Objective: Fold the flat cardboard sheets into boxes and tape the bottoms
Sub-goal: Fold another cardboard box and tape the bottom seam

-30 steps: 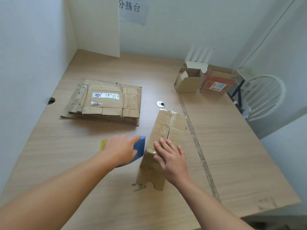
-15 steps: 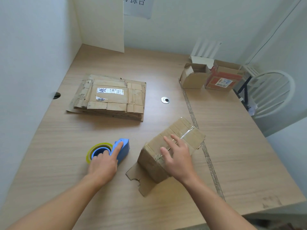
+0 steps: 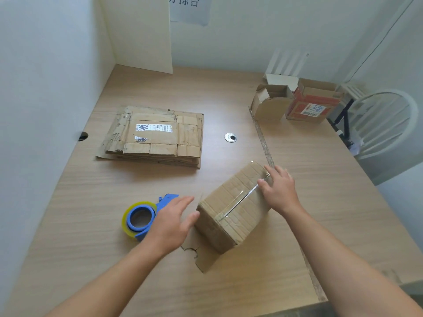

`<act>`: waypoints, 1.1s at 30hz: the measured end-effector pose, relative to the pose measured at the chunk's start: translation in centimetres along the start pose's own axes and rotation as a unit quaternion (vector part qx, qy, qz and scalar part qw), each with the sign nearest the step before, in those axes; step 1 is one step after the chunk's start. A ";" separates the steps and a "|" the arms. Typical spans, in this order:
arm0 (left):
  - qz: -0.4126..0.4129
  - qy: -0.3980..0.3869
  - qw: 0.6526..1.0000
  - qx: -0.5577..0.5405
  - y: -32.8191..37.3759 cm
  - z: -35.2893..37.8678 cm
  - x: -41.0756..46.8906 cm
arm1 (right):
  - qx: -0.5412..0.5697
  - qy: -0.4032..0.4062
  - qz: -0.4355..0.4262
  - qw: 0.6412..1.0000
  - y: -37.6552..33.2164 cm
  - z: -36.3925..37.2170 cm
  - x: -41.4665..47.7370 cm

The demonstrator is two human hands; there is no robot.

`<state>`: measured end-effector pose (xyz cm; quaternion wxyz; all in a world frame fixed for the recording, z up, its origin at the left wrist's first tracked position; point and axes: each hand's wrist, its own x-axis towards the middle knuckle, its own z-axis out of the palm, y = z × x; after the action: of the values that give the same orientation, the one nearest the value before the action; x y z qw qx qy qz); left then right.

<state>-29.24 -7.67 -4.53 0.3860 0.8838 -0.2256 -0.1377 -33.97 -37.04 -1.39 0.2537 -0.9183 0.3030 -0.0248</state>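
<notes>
taped box between two hands, ready to be turned

nearest, a loose flap (image 3: 202,259) of the box (image 3: 233,209) lies flat on the table (image 3: 87,243), so the open side seems to face down and toward the person. the left hand (image 3: 170,221) reaches in at the box's near left corner, its grip spread, fingers straight and holding nothing. whether the thumb quite touches the cardboard is hard to tell. just beside that hand the blue tape dispenser (image 3: 142,218) lies on the table, let go.

the box sits askew, its bottom up, with a clear strip of tape (image 3: 240,200) along the seam. the right hand (image 3: 278,191) rests on the far end, grip spread, thumb beside the tape, pinching nothing.

the step looks like taking the finished box to turn or move it. to do it well, rub the tape ends down over both edges first, then take opposite sides and lift rather than drag, or the flap underneath may crease.

further off, the stack of flat sheets (image 3: 155,136) waits, well apart. at the far right stand a brown box (image 3: 269,108), flaps up, with nothing showing inside, and touching it a red box (image 3: 313,106) whose inside is hidden.
</notes>
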 end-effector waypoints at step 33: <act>0.078 -0.078 0.994 0.015 2.0 3.1 3.6 | 0.221 -0.085 0.099 0.966 4.9 -0.3 -2.0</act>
<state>-27.98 -12.59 -5.36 0.3632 0.8560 -0.3255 -0.1717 -38.36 -39.40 -3.33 0.4767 -0.8032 0.3570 0.0119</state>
